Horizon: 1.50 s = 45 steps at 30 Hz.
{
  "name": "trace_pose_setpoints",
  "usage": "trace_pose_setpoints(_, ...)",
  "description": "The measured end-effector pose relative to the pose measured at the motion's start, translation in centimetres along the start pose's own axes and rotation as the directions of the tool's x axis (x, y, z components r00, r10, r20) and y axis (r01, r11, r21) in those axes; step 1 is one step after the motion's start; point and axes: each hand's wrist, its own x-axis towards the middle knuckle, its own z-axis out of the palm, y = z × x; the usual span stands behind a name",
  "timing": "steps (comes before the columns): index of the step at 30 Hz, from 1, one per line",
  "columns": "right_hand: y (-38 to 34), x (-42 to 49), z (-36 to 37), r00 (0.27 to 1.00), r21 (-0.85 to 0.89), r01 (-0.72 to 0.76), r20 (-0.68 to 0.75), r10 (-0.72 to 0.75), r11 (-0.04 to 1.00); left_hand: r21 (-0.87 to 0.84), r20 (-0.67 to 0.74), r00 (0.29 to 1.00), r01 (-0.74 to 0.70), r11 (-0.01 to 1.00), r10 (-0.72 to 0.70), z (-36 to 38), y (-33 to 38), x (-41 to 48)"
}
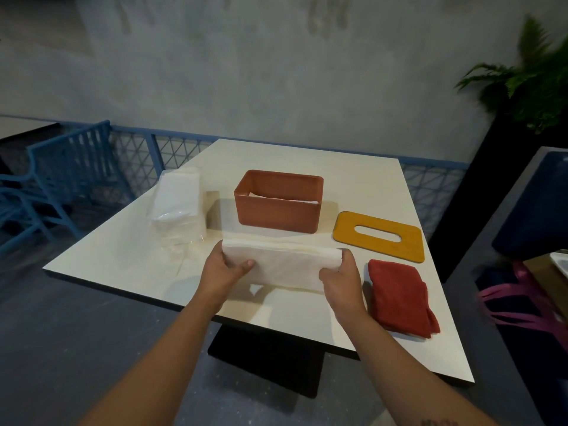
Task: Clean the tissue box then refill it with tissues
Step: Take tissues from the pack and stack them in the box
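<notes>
A terracotta tissue box (278,210) stands open-topped on the white table (129,256), with some white tissue visible low inside it. Its yellow lid (379,236), with an oval slot, lies flat to the box's right. Just in front of the box I hold a stack of white tissues (284,267) slightly above the table. My left hand (226,269) grips the stack's left end and my right hand (341,278) grips its right end. A folded red cloth (399,298) lies to the right of my right hand.
A clear plastic pack of white tissues (178,201) lies at the table's left. Blue chairs (61,176) and a blue mesh railing stand beyond the left edge. A dark seat with a pink bag (519,305) is at the right, with a potted fern (528,84) behind it.
</notes>
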Motion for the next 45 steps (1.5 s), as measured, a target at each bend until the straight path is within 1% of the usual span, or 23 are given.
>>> trace_pose_setpoints(2, 0.3, -0.1, 0.0, 1.000, -0.013, -0.014, 0.006, 0.014, 1.000, 0.029, 0.035, 0.998, 0.042, 0.999, -0.043, -0.2, -0.5, 0.0)
trace_pose_setpoints(5, 0.5, -0.2, 0.0, 0.999, -0.025, -0.036, 0.015, 0.036, 0.999, 0.052, 0.049, 0.992, 0.118, 0.992, -0.120, -0.3, -1.3, -0.2)
trace_pose_setpoints(10, 0.0, -0.1, -0.1, 1.000, -0.004, 0.007, 0.009, -0.007, 1.000, 0.026, 0.038, 0.998, 0.046, 0.999, -0.047, -0.1, -0.6, -0.5)
trace_pose_setpoints(12, 0.0, -0.3, -0.2, 1.000, -0.019, 0.016, 0.016, -0.016, 1.000, 0.033, 0.037, 0.998, 0.046, 0.998, -0.047, -0.1, -0.3, -0.5)
trace_pose_setpoints(14, 0.2, -0.5, -0.3, 0.999, -0.030, 0.001, 0.036, 0.000, 1.000, 0.069, 0.076, 0.995, 0.052, 0.996, -0.058, -0.3, -0.5, -0.6)
trace_pose_setpoints(16, 0.5, -0.7, -0.3, 0.998, -0.048, -0.023, 0.055, 0.025, 0.999, 0.064, 0.122, 0.989, 0.077, 0.995, -0.085, -0.4, -0.8, -1.0)
trace_pose_setpoints(18, 0.7, -0.9, -0.4, 0.998, -0.077, -0.028, 0.060, 0.032, 0.997, 0.081, 0.117, 0.989, 0.081, 0.993, -0.090, -0.4, -1.0, -1.3)
trace_pose_setpoints(22, 0.9, -0.7, -0.5, 0.999, -0.106, -0.010, 0.046, 0.015, 0.994, 0.210, 0.023, 0.999, 0.041, 0.977, -0.047, -0.3, -0.5, -1.3)
trace_pose_setpoints(25, 0.2, -0.3, -0.2, 1.000, -0.111, 0.010, 0.030, -0.007, 0.994, 0.238, -0.004, 1.000, 0.023, 0.971, -0.022, -0.2, 0.8, -0.9)
trace_pose_setpoints(29, -1.9, 1.1, 0.8, 0.995, -0.135, 0.088, -0.027, -0.092, 0.987, 0.258, 0.010, 1.000, 0.011, 0.966, -0.014, 0.1, 2.9, 1.1)
trace_pose_setpoints(32, -3.7, 2.9, 1.8, 0.984, -0.176, 0.148, -0.074, -0.163, 0.973, 0.284, 0.039, 0.999, -0.029, 0.958, 0.019, 0.4, 4.7, 3.3)
trace_pose_setpoints(35, -5.9, 5.0, 2.8, 0.973, -0.184, 0.180, -0.111, -0.202, 0.966, 0.351, 0.047, 0.997, -0.078, 0.933, 0.066, 0.6, 6.6, 6.1)
trace_pose_setpoints(38, -8.0, 7.5, 3.9, 0.968, -0.163, 0.182, -0.145, -0.206, 0.970, 0.464, 0.004, 0.990, -0.125, 0.877, 0.139, 0.3, 8.3, 9.5)
trace_pose_setpoints(39, -8.7, 8.4, 4.4, 0.966, -0.158, 0.179, -0.157, -0.204, 0.971, 0.467, -0.007, 0.984, -0.152, 0.871, 0.176, 0.2, 8.8, 10.6)
trace_pose_setpoints(43, -10.3, 11.3, 6.1, 0.956, -0.166, 0.178, -0.203, -0.210, 0.970, 0.358, 0.007, 0.965, -0.246, 0.901, 0.261, 0.0, 10.0, 14.0)
trace_pose_setpoints(45, -10.6, 12.9, 6.9, 0.950, -0.195, 0.174, -0.226, -0.216, 0.965, 0.417, 0.054, 0.957, -0.282, 0.864, 0.286, -0.1, 9.8, 16.3)
